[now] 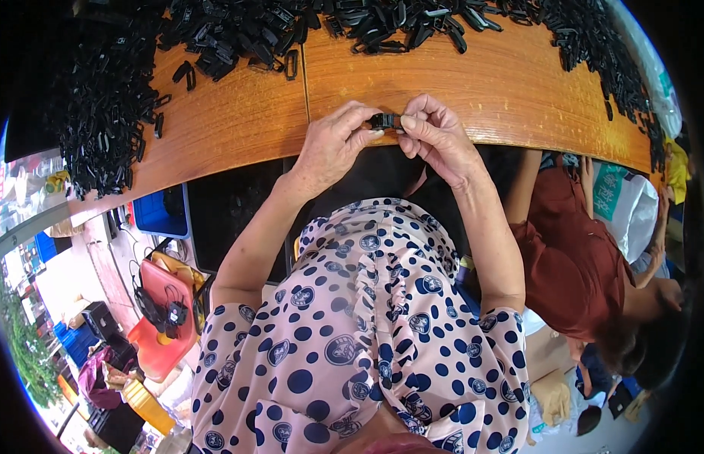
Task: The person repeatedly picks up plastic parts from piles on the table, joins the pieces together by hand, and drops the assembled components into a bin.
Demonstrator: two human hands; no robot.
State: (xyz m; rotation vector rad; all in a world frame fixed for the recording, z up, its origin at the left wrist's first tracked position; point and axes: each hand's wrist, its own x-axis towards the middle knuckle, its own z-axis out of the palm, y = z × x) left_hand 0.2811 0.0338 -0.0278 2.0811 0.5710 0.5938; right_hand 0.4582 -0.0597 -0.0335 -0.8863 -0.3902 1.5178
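Between my two hands, just above the table's near edge, is a small black plastic piece that looks like a buckle. My left hand pinches its left end between thumb and fingers. At its right end, the thumb and forefinger of my right hand close on it, the other fingers curled under. My fingertips partly cover the piece. Beyond my hands, loose black buckle parts lie heaped along the far side of the wooden table. One loose oblong frame lies nearest to my hands.
More black parts are heaped at the left and the right of the table. To my right sits a person in a dark red top, beside a white sack. A blue crate and a red chair stand at lower left.
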